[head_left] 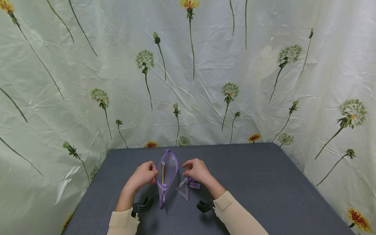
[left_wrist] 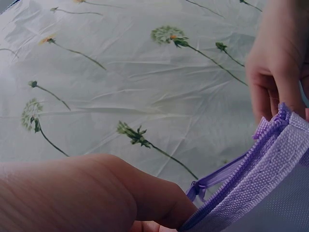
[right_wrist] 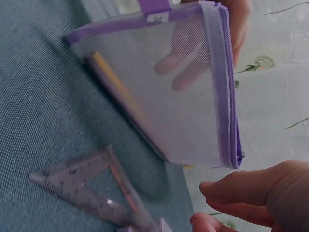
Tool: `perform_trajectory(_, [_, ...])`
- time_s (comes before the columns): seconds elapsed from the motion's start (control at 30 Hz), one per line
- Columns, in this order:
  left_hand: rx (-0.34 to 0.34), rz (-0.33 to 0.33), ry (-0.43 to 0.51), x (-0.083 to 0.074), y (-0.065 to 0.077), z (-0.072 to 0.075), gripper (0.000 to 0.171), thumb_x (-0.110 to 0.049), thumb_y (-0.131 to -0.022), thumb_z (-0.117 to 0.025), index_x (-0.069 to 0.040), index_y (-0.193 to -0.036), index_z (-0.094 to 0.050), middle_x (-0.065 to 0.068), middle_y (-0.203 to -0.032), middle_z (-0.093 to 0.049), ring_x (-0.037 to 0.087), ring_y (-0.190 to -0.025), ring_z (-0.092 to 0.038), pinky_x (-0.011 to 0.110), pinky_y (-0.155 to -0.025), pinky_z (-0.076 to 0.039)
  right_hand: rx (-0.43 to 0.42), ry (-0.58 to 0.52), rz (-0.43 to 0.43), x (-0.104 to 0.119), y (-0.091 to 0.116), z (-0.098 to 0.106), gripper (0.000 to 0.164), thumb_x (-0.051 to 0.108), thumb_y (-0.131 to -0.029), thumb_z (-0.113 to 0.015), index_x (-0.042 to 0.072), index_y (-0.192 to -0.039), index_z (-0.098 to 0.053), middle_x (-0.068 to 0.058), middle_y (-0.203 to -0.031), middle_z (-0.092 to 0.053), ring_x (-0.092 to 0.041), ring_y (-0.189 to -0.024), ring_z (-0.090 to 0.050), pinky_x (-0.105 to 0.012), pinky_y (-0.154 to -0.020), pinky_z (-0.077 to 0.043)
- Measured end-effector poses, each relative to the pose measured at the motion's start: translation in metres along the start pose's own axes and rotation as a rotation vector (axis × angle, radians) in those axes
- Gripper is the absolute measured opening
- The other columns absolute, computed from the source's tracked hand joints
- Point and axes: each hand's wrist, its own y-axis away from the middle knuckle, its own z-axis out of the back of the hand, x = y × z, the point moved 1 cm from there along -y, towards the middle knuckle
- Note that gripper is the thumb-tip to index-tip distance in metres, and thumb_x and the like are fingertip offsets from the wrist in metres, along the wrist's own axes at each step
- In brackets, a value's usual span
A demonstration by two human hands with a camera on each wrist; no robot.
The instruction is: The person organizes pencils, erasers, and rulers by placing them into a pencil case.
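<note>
A purple mesh zip pouch [head_left: 171, 169] stands upright on the table with its zipped mouth open. My left hand [head_left: 144, 176] pinches its left rim between thumb and fingers, and in the right wrist view some of those fingers show through the mesh. Pencils [head_left: 163, 173], one of them yellow, are inside the pouch. My right hand [head_left: 196, 169] hovers just right of the pouch, fingers loosely bent, holding nothing. Below it lie a clear purplish set square [right_wrist: 60, 180] and a small purple block [head_left: 194, 185], with another purple piece partly hidden behind it.
The dark grey table [head_left: 249, 182] reaches back to a pale curtain [head_left: 205, 114] printed with dandelions. Black straps with cameras are on both wrists, the left wrist camera [head_left: 144, 205] close to the pouch's near end.
</note>
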Motion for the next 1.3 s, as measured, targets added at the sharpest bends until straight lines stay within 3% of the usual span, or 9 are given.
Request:
perform_trajectory(0.27, [0.001,0.0,-0.02,0.0,-0.001,0.0,0.007,-0.002,-0.088,-0.055,-0.003,-0.083,-0.051,0.01,-0.067,-0.054,0.023,-0.062,-0.061,0.036,-0.059,-0.048,0.041,0.068,0.017,-0.016,0.0,-0.004,0.027,0.01,-0.081,-0.081,0.011,-0.108,-0.078,0.003,-0.08,-0.068,-0.011,-0.064,-0.059,-0.03,-0.056,-0.048])
perform_trajectory(0.5, [0.009,0.002,-0.014,-0.001,-0.001,0.0,0.007,-0.003,-0.09,-0.055,-0.003,-0.084,-0.052,0.01,-0.068,-0.054,0.024,-0.063,-0.061,0.041,-0.063,-0.051,0.102,0.085,0.043,-0.025,0.001,-0.009,0.027,0.012,-0.079,-0.084,0.015,-0.106,-0.079,-0.002,-0.075,-0.062,-0.011,-0.06,-0.052,-0.028,-0.053,-0.041])
perform_trajectory(0.93, [0.004,0.006,-0.032,0.0,-0.002,-0.003,0.008,-0.003,-0.09,-0.056,-0.003,-0.083,-0.052,0.01,-0.073,-0.053,0.028,-0.066,-0.063,0.042,-0.063,-0.052,0.101,0.315,0.196,-0.026,0.003,-0.013,0.027,0.02,-0.077,-0.084,0.017,-0.104,-0.079,0.004,-0.084,-0.068,-0.004,-0.063,-0.051,-0.027,-0.06,-0.043])
perform_trajectory(1.3, [0.002,0.005,-0.035,0.002,-0.004,-0.001,0.008,-0.004,-0.09,-0.056,-0.003,-0.083,-0.051,0.01,-0.072,-0.053,0.024,-0.063,-0.061,0.038,-0.061,-0.05,0.113,0.354,0.182,-0.024,-0.001,-0.016,0.019,0.022,-0.077,-0.085,0.02,-0.095,-0.078,0.007,-0.082,-0.066,-0.005,-0.065,-0.053,-0.029,-0.063,-0.046])
